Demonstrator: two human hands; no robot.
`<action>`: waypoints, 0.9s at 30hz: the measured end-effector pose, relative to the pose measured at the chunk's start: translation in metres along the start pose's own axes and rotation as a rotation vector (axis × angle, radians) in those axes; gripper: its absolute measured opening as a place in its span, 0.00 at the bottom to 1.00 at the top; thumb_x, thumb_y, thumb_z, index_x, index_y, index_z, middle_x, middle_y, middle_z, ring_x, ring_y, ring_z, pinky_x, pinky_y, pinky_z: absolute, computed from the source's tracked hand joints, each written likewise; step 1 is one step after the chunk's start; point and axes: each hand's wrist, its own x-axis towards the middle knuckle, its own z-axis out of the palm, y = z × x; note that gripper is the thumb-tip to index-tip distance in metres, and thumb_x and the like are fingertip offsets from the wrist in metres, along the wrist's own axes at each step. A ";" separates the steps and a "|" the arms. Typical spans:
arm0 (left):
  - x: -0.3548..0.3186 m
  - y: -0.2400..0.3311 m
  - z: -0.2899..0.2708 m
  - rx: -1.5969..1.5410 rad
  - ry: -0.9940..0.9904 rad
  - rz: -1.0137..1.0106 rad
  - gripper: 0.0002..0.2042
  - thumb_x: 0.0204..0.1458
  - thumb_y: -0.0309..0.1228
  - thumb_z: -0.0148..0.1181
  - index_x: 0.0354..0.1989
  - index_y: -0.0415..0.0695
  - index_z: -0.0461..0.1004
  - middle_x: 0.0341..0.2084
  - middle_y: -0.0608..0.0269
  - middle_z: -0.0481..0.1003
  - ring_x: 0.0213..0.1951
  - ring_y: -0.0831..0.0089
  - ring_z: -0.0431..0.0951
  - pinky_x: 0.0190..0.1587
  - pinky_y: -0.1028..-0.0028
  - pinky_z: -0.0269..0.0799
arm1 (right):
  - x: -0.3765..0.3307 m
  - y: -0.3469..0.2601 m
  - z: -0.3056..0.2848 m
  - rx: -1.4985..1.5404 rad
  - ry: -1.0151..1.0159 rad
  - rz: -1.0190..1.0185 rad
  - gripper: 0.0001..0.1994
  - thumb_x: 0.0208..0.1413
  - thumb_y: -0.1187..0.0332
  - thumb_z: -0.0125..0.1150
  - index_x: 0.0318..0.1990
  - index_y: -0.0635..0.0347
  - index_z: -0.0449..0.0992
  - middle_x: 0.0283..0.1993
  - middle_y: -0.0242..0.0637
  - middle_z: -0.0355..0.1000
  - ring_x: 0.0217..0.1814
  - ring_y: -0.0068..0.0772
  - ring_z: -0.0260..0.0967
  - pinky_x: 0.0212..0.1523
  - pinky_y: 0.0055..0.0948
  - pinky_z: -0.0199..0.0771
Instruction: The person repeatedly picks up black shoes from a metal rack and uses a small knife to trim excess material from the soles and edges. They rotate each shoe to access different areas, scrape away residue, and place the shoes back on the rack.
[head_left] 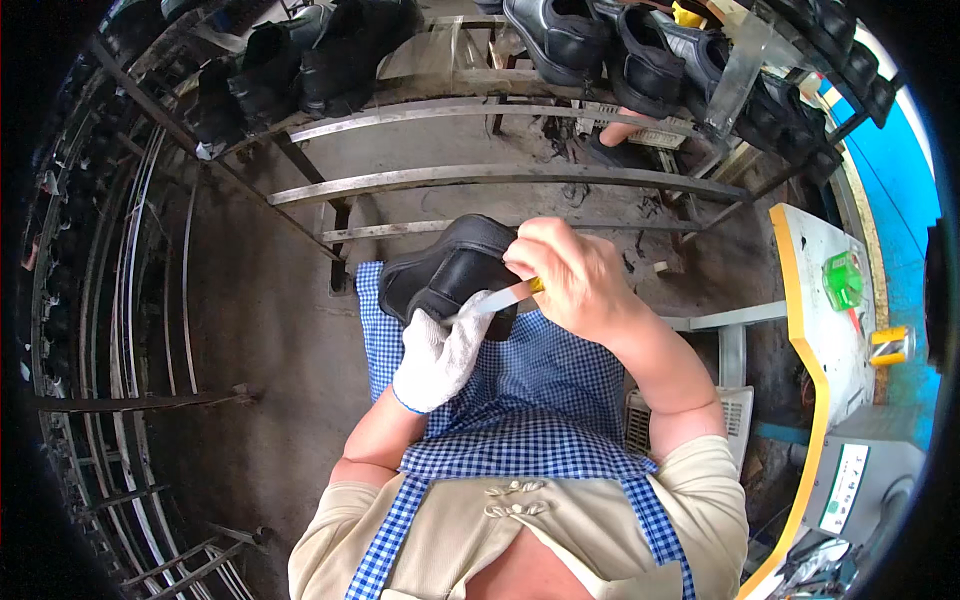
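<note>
In front of my blue-checked apron is a black leather shoe (455,262), tilted. My left hand (440,362), in a white knitted glove, is closed on the shoe's near side. My bare right hand (570,275) is closed round a knife-like tool (503,297) with a pale flat blade and a yellow part by the fingers. The blade points left and lies across the gloved fingertips, close to the shoe. Its tip is partly hidden, so I cannot tell whether it touches the leather.
Ahead stands a metal rack (500,178) with several black shoes (350,55) on its upper level. Another rack (125,300) runs along the left. At my right is a yellow-edged white table (825,300) with a green object (843,280), near a grey machine (865,475). Someone's foot (622,128) shows beyond the rack.
</note>
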 end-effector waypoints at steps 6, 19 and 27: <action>0.002 0.002 0.004 -0.455 -0.014 -0.256 0.16 0.64 0.31 0.51 0.56 0.37 0.71 0.47 0.61 0.76 0.47 0.74 0.75 0.50 0.73 0.71 | -0.034 0.027 0.018 1.157 0.315 0.658 0.06 0.69 0.68 0.49 0.46 0.58 0.70 0.27 0.22 0.63 0.24 0.13 0.57 0.22 0.17 0.55; -0.008 0.016 -0.008 0.772 -0.752 0.390 0.19 0.54 0.37 0.61 0.47 0.34 0.74 0.36 0.47 0.76 0.33 0.52 0.79 0.37 0.62 0.77 | -0.120 0.015 0.060 1.674 -0.145 1.012 0.41 0.55 0.50 0.65 0.68 0.70 0.57 0.65 0.51 0.65 0.65 0.41 0.66 0.66 0.36 0.64; 0.030 0.005 -0.046 0.013 0.556 0.193 0.40 0.47 0.35 0.72 0.67 0.38 0.58 0.60 0.50 0.66 0.62 0.59 0.65 0.67 0.62 0.57 | -0.151 0.006 0.091 2.112 -0.097 0.750 0.41 0.58 0.47 0.59 0.70 0.68 0.54 0.68 0.53 0.61 0.68 0.45 0.64 0.68 0.42 0.63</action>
